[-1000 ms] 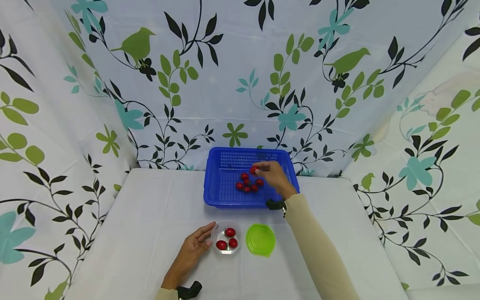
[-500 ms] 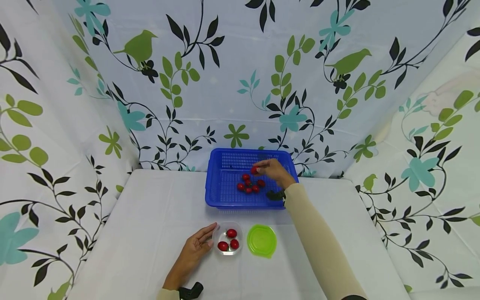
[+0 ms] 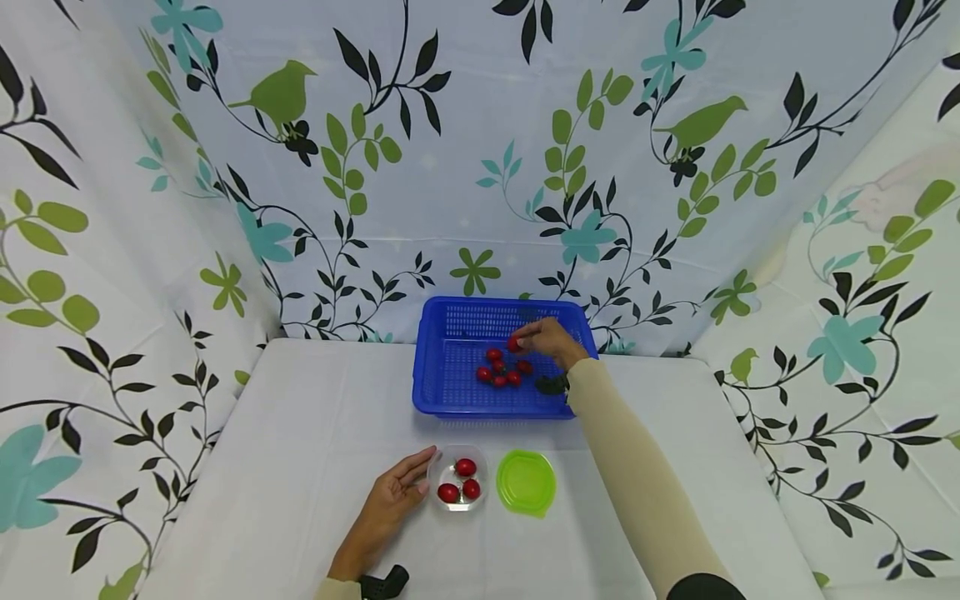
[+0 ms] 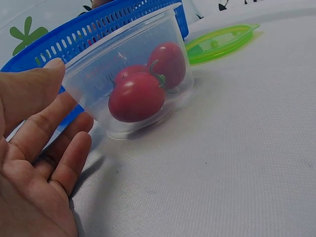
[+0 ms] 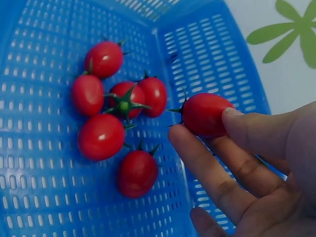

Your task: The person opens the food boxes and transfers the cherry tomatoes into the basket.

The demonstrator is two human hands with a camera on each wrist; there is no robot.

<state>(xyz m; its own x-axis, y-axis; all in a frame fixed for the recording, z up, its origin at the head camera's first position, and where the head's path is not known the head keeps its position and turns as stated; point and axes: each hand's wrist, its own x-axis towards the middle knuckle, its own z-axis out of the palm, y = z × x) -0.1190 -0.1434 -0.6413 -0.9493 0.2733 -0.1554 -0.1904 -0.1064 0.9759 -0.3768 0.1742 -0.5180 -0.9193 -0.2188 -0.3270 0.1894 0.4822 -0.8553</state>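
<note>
In the right wrist view, my right hand point(image 5: 247, 173) pinches a red cherry tomato point(image 5: 205, 114) between thumb and fingers, its green stem pointing left. That hand is over the blue plastic basket point(image 3: 438, 400), where several more cherry tomatoes point(image 5: 102, 137) lie grouped on the slotted floor. My left hand point(image 3: 390, 496) rests against the left side of a small clear plastic container point(image 3: 457, 452), thumb at the rim and fingers loosely extended beside the wall. Inside the container sit 3 cherry tomatoes point(image 4: 137, 97), some with green stems.
Right of the container, a bright green lid point(image 3: 526, 483) lies flat on the white-covered table point(image 3: 315, 425). Behind the basket hangs a curtain point(image 3: 465, 192) printed with leaves and birds, and similar cloth flanks both sides.
The right hand stays over the basket with the pinched cherry tomato, with only a slight shift. Left hand and container hold their place; the head view drifts a little.
</note>
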